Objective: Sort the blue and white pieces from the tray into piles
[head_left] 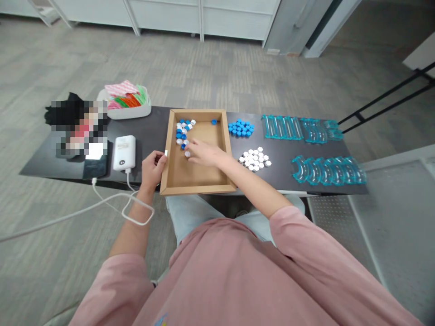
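Observation:
A shallow cardboard tray point(224, 149) lies on the dark table. A cluster of small blue and white hexagonal pieces point(183, 130) sits in its far left corner, and one blue piece point(214, 121) lies alone near the far wall. My right hand point(204, 151) reaches into the tray with fingers bent over a white piece point(187, 154). My left hand point(152, 167) rests by the tray's left wall, pinching a small white piece point(166, 153) between thumb and fingers.
Right of the tray lie a pile of blue hexagons point(241, 127), a pile of white hexagons point(254, 158) and rows of clear teal curved pieces point(328, 170). On the left stand a white power bank point(124, 152) with cable, a phone point(95, 165) and a white bin of coloured items point(126, 100).

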`<state>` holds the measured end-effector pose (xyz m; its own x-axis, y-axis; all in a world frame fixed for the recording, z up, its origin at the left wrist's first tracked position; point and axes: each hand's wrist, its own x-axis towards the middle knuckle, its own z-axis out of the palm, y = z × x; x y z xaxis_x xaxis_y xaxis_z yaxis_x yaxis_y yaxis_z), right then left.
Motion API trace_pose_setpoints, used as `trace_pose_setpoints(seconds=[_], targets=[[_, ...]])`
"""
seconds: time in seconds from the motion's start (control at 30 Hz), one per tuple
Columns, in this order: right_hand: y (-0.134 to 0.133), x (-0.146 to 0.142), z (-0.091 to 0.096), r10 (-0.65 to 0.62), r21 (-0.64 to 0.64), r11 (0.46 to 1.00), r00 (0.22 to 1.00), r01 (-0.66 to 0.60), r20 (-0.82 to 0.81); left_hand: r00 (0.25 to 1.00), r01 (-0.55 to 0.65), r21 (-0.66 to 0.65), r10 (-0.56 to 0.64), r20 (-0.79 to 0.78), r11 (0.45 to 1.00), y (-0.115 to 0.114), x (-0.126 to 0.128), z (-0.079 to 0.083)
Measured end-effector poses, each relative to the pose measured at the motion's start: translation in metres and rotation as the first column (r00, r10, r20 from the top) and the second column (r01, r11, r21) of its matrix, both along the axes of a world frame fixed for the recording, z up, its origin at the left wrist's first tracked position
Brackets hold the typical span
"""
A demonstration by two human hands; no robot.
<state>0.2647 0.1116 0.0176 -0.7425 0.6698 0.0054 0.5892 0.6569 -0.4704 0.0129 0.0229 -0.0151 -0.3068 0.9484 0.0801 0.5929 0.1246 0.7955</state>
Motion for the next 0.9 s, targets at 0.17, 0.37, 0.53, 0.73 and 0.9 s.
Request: trace_pose_setpoints(seconds=[0.17, 0.37, 0.53, 0.73, 0.9], targets=[[-0.017, -0.043, -0.006, 0.233, 0.015, 0.972, 0.966, -0.236, 0.113, 1.0, 0.011, -0.013, -0.011, 0.019, 1.0, 0.0, 0.001, 0.003], [-0.047, 0.033, 0.013, 0.258, -0.103, 0.951, 0.93, -0.292, -0.26, 0.999, 0.009, -0.005, -0.009, 0.045, 1.0, 0.0, 0.0, 0.005], [-0.037, 0.168, 0.021, -0.179, -0.094, 0.983, 0.902, 0.155, -0.393, 1.0, -0.009, -0.02, 0.009, 0.029, 1.0, 0.0, 0.002, 0.005], [-0.04, 0.291, -0.012, -0.718, -0.173, 0.684, 0.611, 0.708, -0.333, 1.0, -0.019, -0.017, 0.019, -0.002, 1.0, 0.002, 0.0, 0.003], [-0.042, 0.306, -0.041, -0.784, -0.214, 0.612, 0.55, 0.761, -0.288, 0.999, -0.041, -0.003, 0.041, -0.018, 0.999, 0.003, -0.002, 0.0]])
